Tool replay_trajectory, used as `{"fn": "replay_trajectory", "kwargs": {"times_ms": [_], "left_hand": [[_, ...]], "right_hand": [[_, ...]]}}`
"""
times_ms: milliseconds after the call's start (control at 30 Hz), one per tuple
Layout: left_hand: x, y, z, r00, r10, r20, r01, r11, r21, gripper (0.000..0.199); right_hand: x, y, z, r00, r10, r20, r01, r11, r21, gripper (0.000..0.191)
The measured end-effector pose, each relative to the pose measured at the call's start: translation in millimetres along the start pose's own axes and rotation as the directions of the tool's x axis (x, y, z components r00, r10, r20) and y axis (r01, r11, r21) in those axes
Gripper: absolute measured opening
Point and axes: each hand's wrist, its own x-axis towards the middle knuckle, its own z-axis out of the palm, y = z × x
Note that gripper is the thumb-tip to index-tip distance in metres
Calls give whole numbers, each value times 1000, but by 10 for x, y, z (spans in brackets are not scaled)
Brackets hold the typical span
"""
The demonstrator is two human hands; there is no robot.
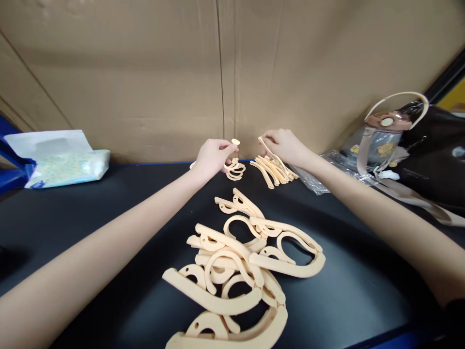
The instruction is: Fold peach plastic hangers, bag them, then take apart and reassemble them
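Note:
My left hand [218, 154] is over the back of the black table, its fingers pinched on a small cream plastic piece [235, 142]. Right below it lie several curved cream pieces [236, 169]. My right hand [281, 144] holds a slim cream strip [268, 147] between its fingers, above a pile of similar long strips [272, 172]. Nearer to me, a heap of cream folding hanger parts [225, 261], with arms and curved hooks, spreads over the middle of the table.
A pack of wipes [69, 160] sits at the back left. Clear plastic wrapping [316, 177], a bottle with a carrying loop [385, 131] and a dark bag [436, 160] are at the right. A cardboard wall [163, 87] stands behind the black table [145, 189].

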Motion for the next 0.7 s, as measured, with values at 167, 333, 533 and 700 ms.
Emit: {"fn": "replay_trajectory", "kwargs": {"times_ms": [167, 333, 533, 700], "left_hand": [[229, -233, 190, 992, -121, 27, 118, 989, 86, 23], [160, -235, 208, 992, -116, -52, 123, 975, 183, 30], [135, -229, 70, 979, -120, -163, 132, 989, 66, 24], [117, -100, -104, 968, -191, 164, 231, 932, -279, 59]], "right_hand": [[-3, -30, 11, 987, -15, -159, 25, 998, 65, 25], [41, -15, -11, 978, 101, -184, -23, 923, 385, 23], [41, -110, -56, 967, 234, -98, -110, 735, 669, 16], [-34, -143, -23, 966, 56, -253, 113, 786, 607, 11]]}}
